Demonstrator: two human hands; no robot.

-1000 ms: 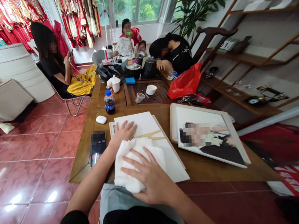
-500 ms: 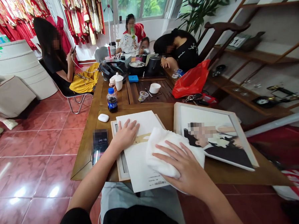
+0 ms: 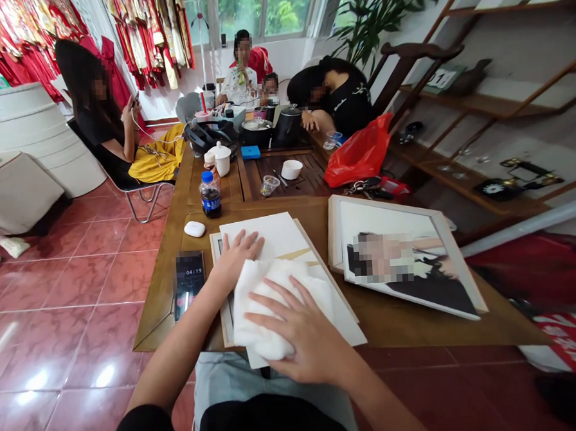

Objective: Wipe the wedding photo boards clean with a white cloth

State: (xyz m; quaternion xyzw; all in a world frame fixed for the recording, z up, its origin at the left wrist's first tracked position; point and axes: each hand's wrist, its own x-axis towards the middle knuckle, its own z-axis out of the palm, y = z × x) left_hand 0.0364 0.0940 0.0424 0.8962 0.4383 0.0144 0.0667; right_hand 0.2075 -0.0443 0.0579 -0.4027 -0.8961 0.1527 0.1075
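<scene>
A white board with a tan stripe (image 3: 338,303) lies over a light wooden picture frame (image 3: 225,328) at the table's near edge. My left hand (image 3: 237,260) rests flat on the board's upper left, fingers spread. Under my right hand (image 3: 306,330) is a bunched white cloth (image 3: 258,294), held against the board with the fingers fanned over it; the thumb is hidden. The cloth covers much of the board's lower left. Just right of the board, a framed photo (image 3: 446,291) leans slightly tilted on the table.
A phone (image 3: 189,285), a white earbud case (image 3: 195,229) and a dark drink bottle (image 3: 210,197) stand along the left side. Further back are a white bowl (image 3: 292,169), a red plastic bag (image 3: 362,154) and a kettle (image 3: 288,124). Several people sit around the table.
My right hand has slid the white cloth left across the board, baring its lower right side. My left hand stays on the board. The view has shifted slightly.
</scene>
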